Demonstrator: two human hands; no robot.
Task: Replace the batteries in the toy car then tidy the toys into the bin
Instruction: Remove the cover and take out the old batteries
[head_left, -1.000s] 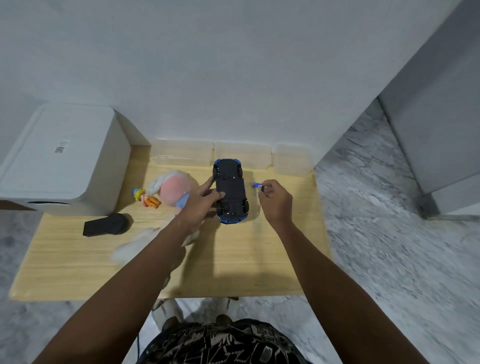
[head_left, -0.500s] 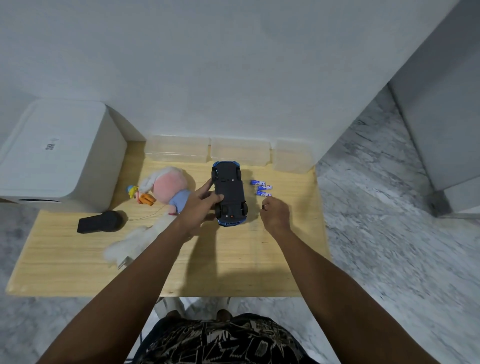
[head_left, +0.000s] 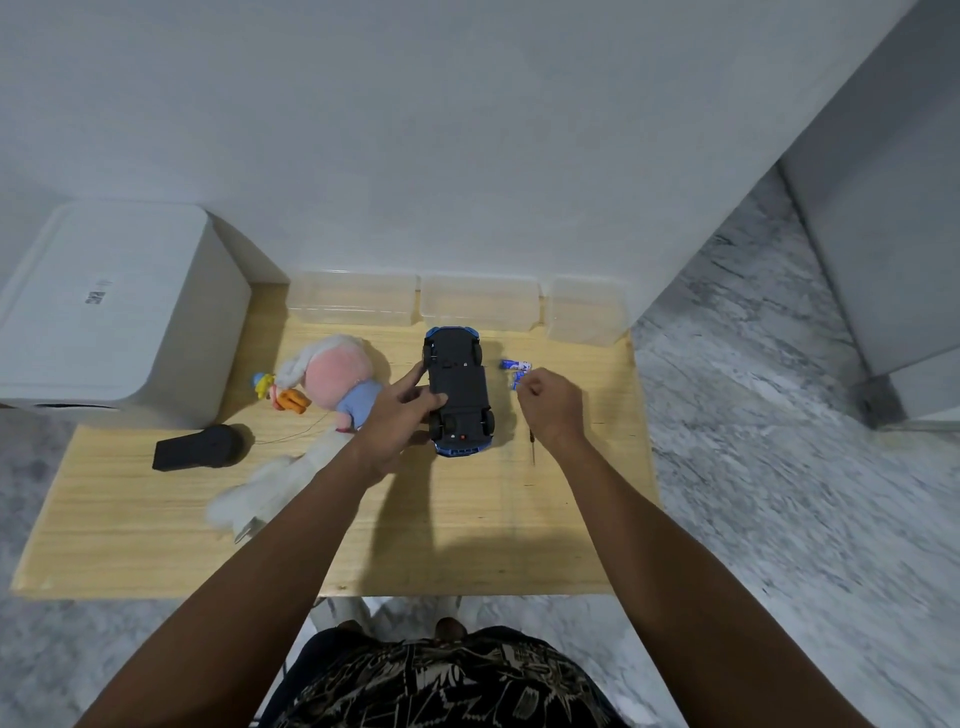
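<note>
At frame centre the upturned toy car lies lengthwise up-frame, left hand clasping its side; batteries sit just above the curled, seemingly empty right hand, the nearer one.

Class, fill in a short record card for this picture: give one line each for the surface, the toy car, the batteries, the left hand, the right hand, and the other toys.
surface: wooden table
toy car: blue toy car lying upside down, dark underside facing up
batteries: blue batteries on the table to the car's right
left hand: left hand holding the car's side
right hand: right hand curled beside the batteries; whether it grips one is unclear
other toys: pink plush doll left of the car, black object nearer the table's left edge
</note>
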